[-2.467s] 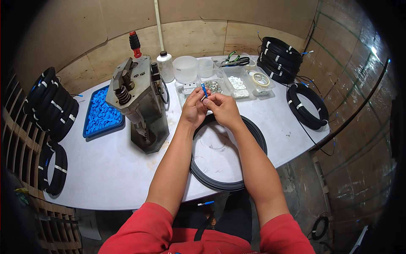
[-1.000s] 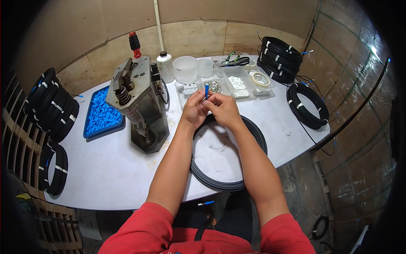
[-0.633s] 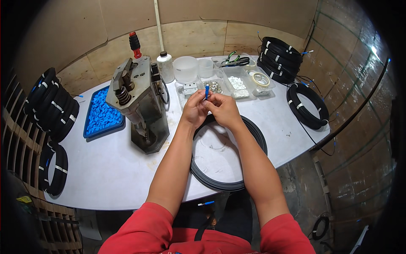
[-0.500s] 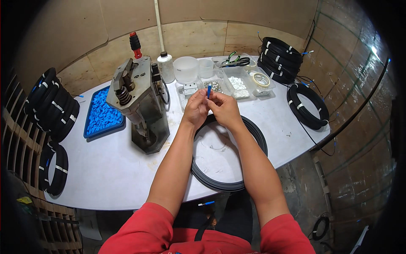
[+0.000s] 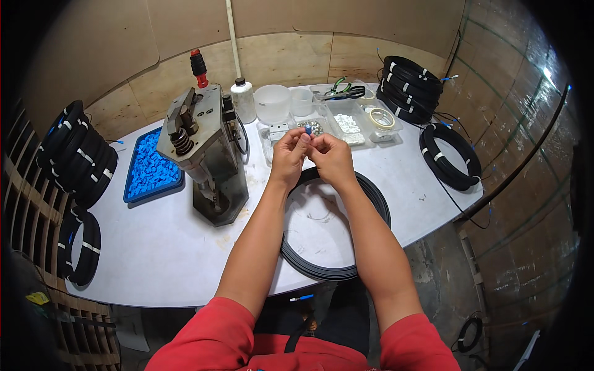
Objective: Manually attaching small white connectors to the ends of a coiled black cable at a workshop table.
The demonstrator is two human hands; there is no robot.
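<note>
Both hands meet over the far rim of a coil of black cable (image 5: 383, 207) that lies on the table in front of me. A small blue connector (image 5: 308, 129) shows just above my fingertips, its lower part hidden by them. My left hand (image 5: 288, 159) pinches it, thumb against its near side. Pressed close beside it, the thumb and fingers of my right hand (image 5: 333, 159) are also closed around its lower end. Whether a cable end runs into the connector cannot be seen. Another blue connector with a white tip (image 5: 303, 298) hangs below the table's front edge.
Left of my arms stands a heavy metal press (image 5: 207, 148), beside a blue tray (image 5: 127, 185) of small blue parts. Behind my hands are clear bins (image 5: 346, 123) of white and metal parts, tape and pliers. Bundled black cable coils (image 5: 408, 89) stand at both sides.
The blue connector shows less above my fingers and sits slightly lower. My left thumb has moved up over it, and the right fingers have shifted a little.
</note>
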